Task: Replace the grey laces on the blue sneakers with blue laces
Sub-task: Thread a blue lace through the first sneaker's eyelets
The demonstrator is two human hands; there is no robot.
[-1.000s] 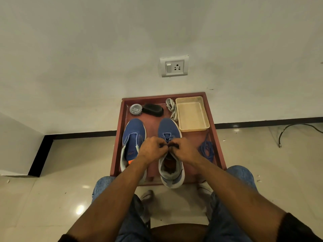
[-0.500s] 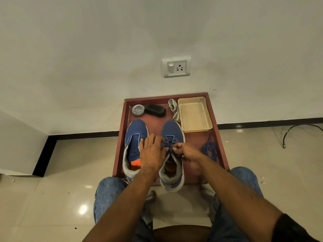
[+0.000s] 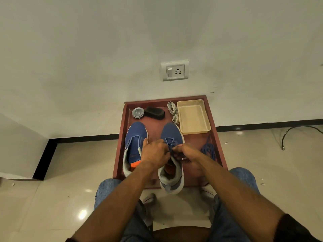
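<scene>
Threading a blue lace (image 3: 172, 143) through the right sneaker (image 3: 172, 154) at the tray's (image 3: 220, 151) six o'clock, the left hand (image 3: 154, 152), flat half a second ago, now curls in beside the pinching right hand (image 3: 186, 151). Lacing seems midway; the grey laces (image 3: 173, 112) lie discarded at twelve o'clock. The writing on the tin (image 3: 138, 113) is illegible.

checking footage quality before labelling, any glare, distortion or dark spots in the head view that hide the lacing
Head view: bright glare spots on the glossy floor tiles, off the work; wide-angle bending curves the skirting line; the left hand and right hand shade the blue lace where they meet, so the finger grip is hard to read.
</scene>
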